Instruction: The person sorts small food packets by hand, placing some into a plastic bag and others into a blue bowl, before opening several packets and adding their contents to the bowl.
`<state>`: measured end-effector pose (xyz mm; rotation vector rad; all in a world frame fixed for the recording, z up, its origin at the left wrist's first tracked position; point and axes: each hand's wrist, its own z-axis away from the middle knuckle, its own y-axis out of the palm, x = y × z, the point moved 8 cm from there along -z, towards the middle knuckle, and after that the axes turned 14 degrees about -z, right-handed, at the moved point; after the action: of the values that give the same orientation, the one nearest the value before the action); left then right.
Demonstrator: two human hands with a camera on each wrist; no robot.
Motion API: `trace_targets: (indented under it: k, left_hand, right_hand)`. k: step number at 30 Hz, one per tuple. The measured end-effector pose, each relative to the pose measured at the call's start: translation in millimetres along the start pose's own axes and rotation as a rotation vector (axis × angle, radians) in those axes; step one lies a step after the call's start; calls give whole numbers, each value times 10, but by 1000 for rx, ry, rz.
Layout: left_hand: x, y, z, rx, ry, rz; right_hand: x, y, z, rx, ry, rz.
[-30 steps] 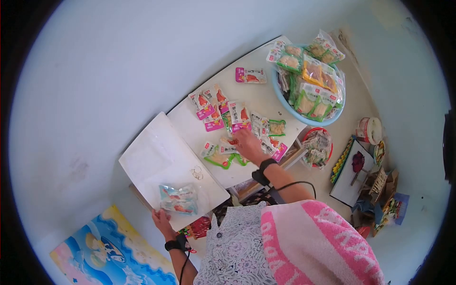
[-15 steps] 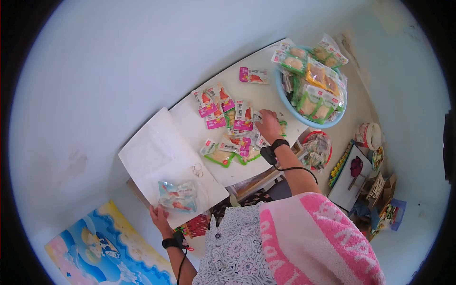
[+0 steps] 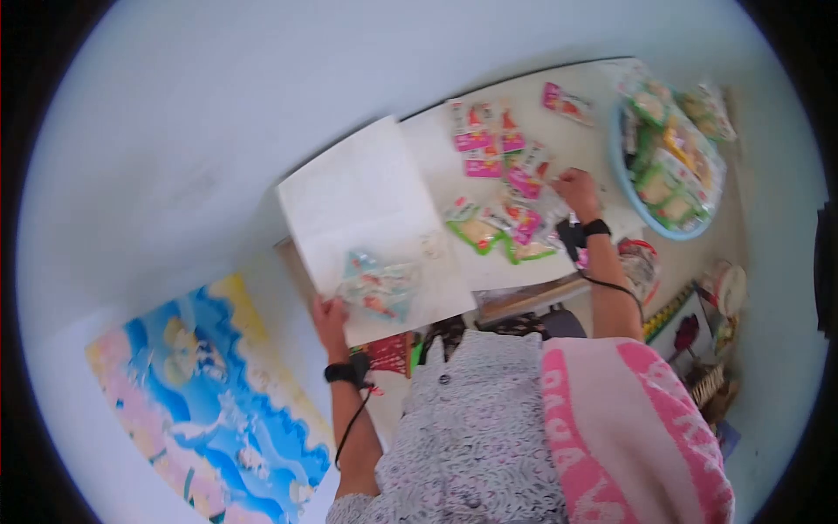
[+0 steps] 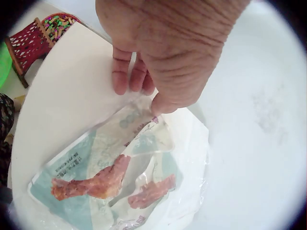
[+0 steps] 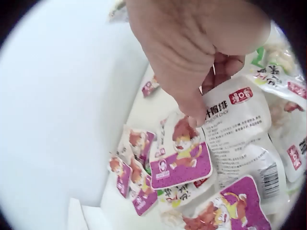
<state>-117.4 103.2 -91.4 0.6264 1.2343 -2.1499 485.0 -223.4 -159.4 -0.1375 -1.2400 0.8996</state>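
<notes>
My left hand is at the near left edge of a white board, pinching a corner of a clear bag between thumb and fingers. Inside it are pale blue packets printed with drumsticks. Over at the pile of snack packets, my right hand pinches the upper edge of a white packet, its printed back and barcode showing. Fingers partly disappear behind that packet. Purple-and-white packets lie right beside the thumb, and green-edged packets are toward the near table edge.
A blue basin heaped with bagged food stands at the right end of the table. One purple packet lies apart near the wall. Below the basin is a red-rimmed container. A blue cartoon mat is at lower left.
The head view has swung, shifting the table rightward in it. My right hand has gone from a purple packet to the pile's right side and taken a white packet. My left hand stays by the bag.
</notes>
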Motion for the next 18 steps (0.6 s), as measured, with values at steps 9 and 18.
trace_targets:
  k: [9, 18]
  left_hand:
    - [-148, -3, 60, -3, -8, 63]
    - [-117, -18, 22, -4, -21, 24]
  right_hand:
    - [1495, -527, 1043, -283, -588, -89]
    - [604, 456, 1573, -1, -341, -87]
